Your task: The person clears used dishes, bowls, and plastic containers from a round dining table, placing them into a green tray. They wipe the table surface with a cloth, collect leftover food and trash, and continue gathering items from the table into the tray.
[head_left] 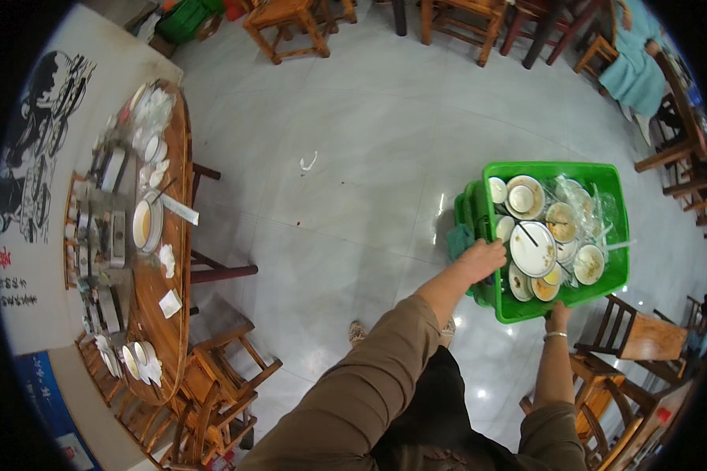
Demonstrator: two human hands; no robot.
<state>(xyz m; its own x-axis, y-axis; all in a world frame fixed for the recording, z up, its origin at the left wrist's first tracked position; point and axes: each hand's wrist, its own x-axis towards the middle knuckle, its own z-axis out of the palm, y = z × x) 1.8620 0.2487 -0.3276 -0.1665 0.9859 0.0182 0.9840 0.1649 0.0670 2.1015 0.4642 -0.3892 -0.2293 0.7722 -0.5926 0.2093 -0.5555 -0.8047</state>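
Observation:
A green plastic tub (620, 224) stands to the right in front of me, loaded with used dishes. Fingers of my left hand (482, 260) curl over its left rim. At the near rim, my right hand (558, 316) grips from the outside, with a bracelet on the wrist. Inside lie a large white plate (533, 250) with a dark stick across it, several soiled bowls (589, 265) and crumpled clear plastic film (586, 203). More green plastic (466, 206) shows behind the tub's left side, where a teal cloth (461, 240) hangs. What supports the tub is hidden.
On the left, a wooden table (177, 347) bears bowls, napkins and plastic film. A wooden chair (230, 365) stands at its near end. Litter (309, 161) lies on the tiled floor. Chairs (648, 332) stand at right; a person in teal (633, 65) sits far right.

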